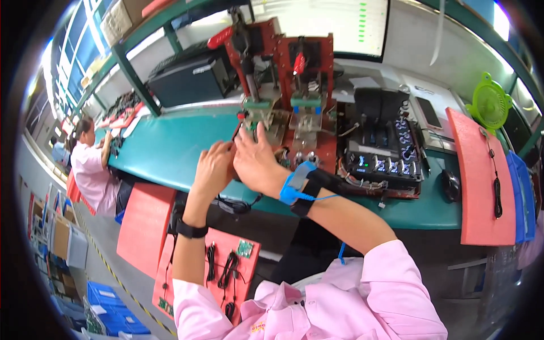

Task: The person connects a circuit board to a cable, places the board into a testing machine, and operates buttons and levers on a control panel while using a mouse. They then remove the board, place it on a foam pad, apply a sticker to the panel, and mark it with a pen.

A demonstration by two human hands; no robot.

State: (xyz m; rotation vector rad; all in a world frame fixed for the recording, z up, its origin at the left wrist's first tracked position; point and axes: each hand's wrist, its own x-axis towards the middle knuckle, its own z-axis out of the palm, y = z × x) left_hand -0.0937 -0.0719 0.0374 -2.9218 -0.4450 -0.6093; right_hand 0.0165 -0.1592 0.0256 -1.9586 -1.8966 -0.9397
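Green-topped and long, the workbench point(170, 147) runs across a factory room, with a green metal shelf frame point(127, 68) rising over its far edge and a lit monitor point(340, 22) behind. At the middle of the bench stands a red press fixture point(283, 73) with two upright stations and red handles. Both hands meet at the foot of its left station. The left hand point(212, 167) is curled, its fingers drawn together toward the right hand, and a black band sits on that wrist. The right hand point(255, 158) lies just beside it, touching it, fingers raised and slightly apart, tips up against the small metal part point(255, 116) at the base of the fixture; whether either hand actually pinches anything there cannot be told, since the palms hide it. A blue wrist strap point(294, 184) with a thin blue cord circles the right wrist.

Right of the fixture sits a black test unit point(379, 153) with small glowing displays, then a black mouse point(450, 184), a red tray point(476, 181) holding a black cable, and a green fan point(490, 102). Below the bench edge, another red tray point(226, 266) carries black cables and a small green circuit board point(245, 248). Far left, a co-worker point(90, 164) in pink sits at the same bench.
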